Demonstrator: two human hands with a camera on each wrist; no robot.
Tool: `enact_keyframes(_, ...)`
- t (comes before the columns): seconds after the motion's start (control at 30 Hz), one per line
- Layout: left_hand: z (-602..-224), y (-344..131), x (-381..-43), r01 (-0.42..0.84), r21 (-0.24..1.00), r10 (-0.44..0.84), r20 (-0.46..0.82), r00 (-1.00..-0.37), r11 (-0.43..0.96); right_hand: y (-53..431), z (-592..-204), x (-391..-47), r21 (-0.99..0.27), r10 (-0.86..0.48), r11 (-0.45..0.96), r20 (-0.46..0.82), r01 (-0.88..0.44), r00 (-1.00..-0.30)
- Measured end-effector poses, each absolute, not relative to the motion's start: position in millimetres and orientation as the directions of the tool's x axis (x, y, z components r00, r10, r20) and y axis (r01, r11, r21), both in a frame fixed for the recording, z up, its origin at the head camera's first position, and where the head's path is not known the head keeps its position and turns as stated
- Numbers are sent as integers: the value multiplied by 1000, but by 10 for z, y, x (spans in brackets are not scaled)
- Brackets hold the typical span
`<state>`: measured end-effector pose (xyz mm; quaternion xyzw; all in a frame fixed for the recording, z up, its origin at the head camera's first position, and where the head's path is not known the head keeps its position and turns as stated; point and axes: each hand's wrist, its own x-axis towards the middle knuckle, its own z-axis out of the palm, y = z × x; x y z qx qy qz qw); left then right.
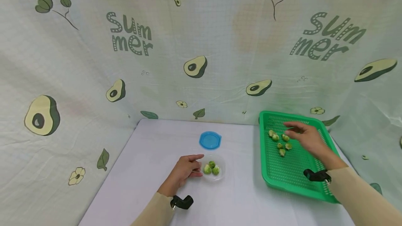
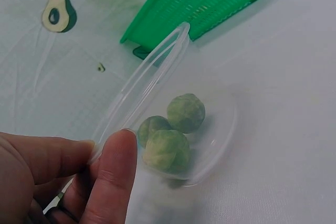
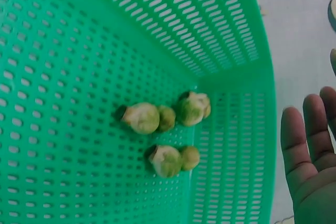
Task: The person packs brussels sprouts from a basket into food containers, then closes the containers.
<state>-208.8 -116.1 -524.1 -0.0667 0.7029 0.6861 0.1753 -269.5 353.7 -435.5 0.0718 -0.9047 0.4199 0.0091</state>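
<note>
My left hand [image 1: 184,169] pinches the near-left rim of a small clear plastic bowl [image 2: 223,148] between thumb and fingers. Three green Brussels sprouts [image 1: 211,163] lie together in the bottom of this bowl, which stands on the table. Over the green basket [image 1: 284,173] hovers my right hand [image 1: 309,141], its fingers loosely extended and nothing between them. Several more Brussels sprouts [image 3: 144,118] sit in a loose cluster on the basket's floor, just below and left of that hand. The right wrist view shows the fingers [image 3: 295,132] beside the basket's rim.
A blue lid [image 1: 210,140] lies flat on the white table [image 1: 242,149] behind the bowl. The basket with slotted walls takes up the table's right side. A cloth [image 1: 201,37] printed with avocados hangs behind and at both sides.
</note>
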Motion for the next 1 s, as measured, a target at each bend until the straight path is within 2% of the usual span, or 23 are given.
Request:
enact_keyframes(0.37, -5252, -1155, -2103, -332, 942, 144, -335, -931, 43, 3763, -4576, -2848, -750, -176, 657, -53, -77, -983)
enact_keyframes(1.0, -5226, -1123, -2066, -340, 939, 131, -343, -930, 47, 4001, -4976, -2955, -756, -225, 653, -125, -54, -966)
